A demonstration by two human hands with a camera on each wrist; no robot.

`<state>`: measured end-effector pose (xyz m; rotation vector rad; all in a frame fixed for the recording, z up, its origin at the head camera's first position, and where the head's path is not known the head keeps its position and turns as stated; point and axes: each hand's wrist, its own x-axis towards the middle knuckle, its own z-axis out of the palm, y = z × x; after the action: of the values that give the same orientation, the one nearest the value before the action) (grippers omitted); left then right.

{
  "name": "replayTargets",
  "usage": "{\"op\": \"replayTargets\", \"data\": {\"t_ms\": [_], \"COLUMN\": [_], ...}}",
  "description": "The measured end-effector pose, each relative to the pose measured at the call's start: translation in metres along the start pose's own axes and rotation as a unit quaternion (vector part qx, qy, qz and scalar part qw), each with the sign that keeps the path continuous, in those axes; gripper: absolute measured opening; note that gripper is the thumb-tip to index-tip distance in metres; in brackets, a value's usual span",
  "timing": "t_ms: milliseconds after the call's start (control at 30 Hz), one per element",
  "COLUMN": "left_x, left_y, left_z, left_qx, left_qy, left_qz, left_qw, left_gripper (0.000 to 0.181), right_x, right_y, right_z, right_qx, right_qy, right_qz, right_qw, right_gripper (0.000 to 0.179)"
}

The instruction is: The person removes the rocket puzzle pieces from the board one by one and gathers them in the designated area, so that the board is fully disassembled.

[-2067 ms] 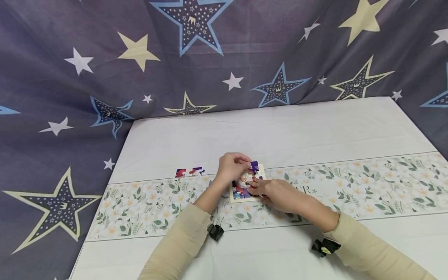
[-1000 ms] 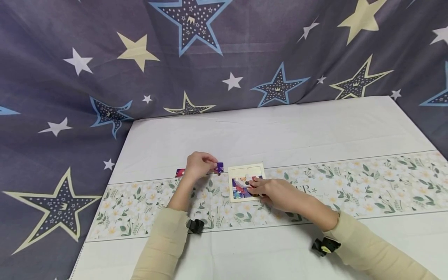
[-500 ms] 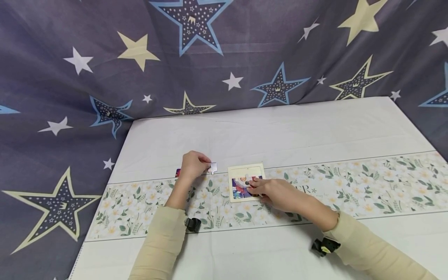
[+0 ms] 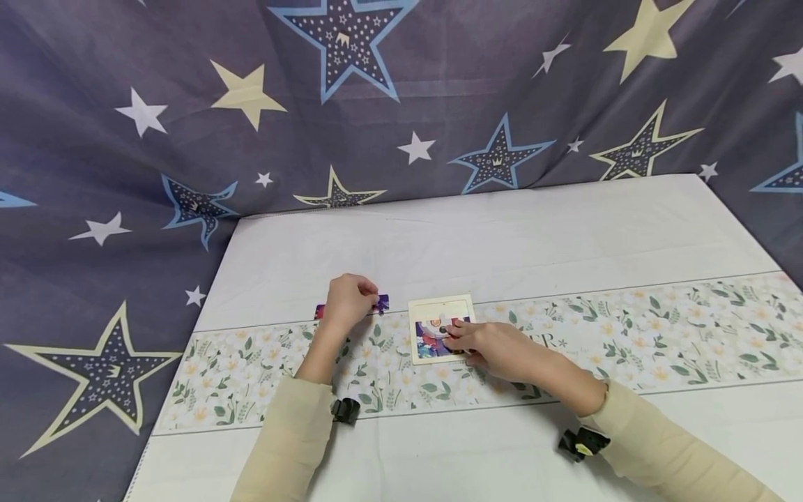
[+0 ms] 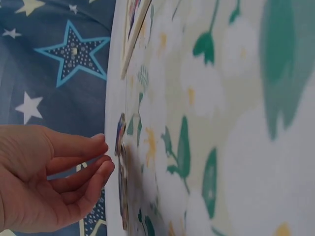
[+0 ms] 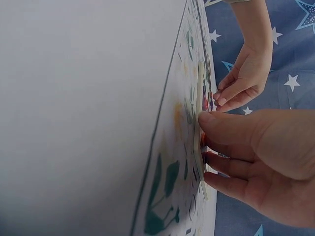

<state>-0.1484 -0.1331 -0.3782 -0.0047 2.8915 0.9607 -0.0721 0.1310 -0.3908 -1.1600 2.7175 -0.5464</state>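
In the head view my left hand [image 4: 351, 298] pinches the edge of a purple jigsaw piece [image 4: 382, 304], left of the puzzle board. The left wrist view has this jigsaw piece [image 5: 119, 133] right at the tips of my thumb and fingers, low over the cloth. A square cream-framed puzzle board [image 4: 433, 360] lies at the middle, its lower part filled with colourful pieces and its upper part bare. My right hand [image 4: 502, 346] holds the board by its right side, fingertips over the picture. In the right wrist view, my thumb and fingers sit along the frame [image 6: 199, 91].
Another loose red and purple jigsaw piece [image 4: 320, 311] shows beside my left hand, partly hidden by it. A white cloth with a flowered band [image 4: 263, 362] covers the table. A dark curtain [image 4: 439, 84] with stars hangs behind and at the sides.
My left hand drew the purple piece away from the board's top right corner and took it left, over beside the loose pieces. It tilted between frames. My right hand stayed on the board.
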Motion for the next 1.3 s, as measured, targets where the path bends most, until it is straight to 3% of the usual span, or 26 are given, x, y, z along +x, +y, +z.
{"op": "replayTargets", "data": {"t_ms": [233, 367, 567, 933, 1067, 1300], "left_x": [-0.010, -0.017, -0.026, -0.033, -0.031, -0.031], "left_y": [0.011, 0.018, 0.028, 0.036, 0.036, 0.035], "left_z": [0.008, 0.014, 0.022, 0.033, 0.034, 0.036], "left_qx": [-0.015, -0.012, 0.016, 0.070, 0.056, 0.012], "left_qy": [-0.032, -0.074, -0.129, -0.135, -0.131, -0.152], "left_qz": [0.050, 0.085, 0.107, 0.112, 0.113, 0.118], "left_qw": [0.9981, 0.9935, 0.9858, 0.9820, 0.9833, 0.9813], "left_gripper": [0.015, 0.015, 0.014, 0.018, 0.023, 0.026], "right_x": [0.000, 0.000, -0.001, -0.001, -0.001, -0.001], "right_y": [-0.001, -0.001, 0.000, 0.000, 0.000, 0.000], "right_z": [0.000, 0.001, 0.001, 0.002, 0.002, 0.002], "right_qx": [0.002, 0.001, 0.000, 0.000, 0.000, -0.010], "right_qy": [0.002, 0.002, 0.005, 0.007, 0.007, 0.015], "right_qz": [0.000, 0.000, -0.002, 0.004, 0.007, 0.001], "right_qw": [1.0000, 1.0000, 1.0000, 1.0000, 0.9999, 0.9998], "right_gripper": [0.041, 0.041, 0.040, 0.039, 0.039, 0.039]}}
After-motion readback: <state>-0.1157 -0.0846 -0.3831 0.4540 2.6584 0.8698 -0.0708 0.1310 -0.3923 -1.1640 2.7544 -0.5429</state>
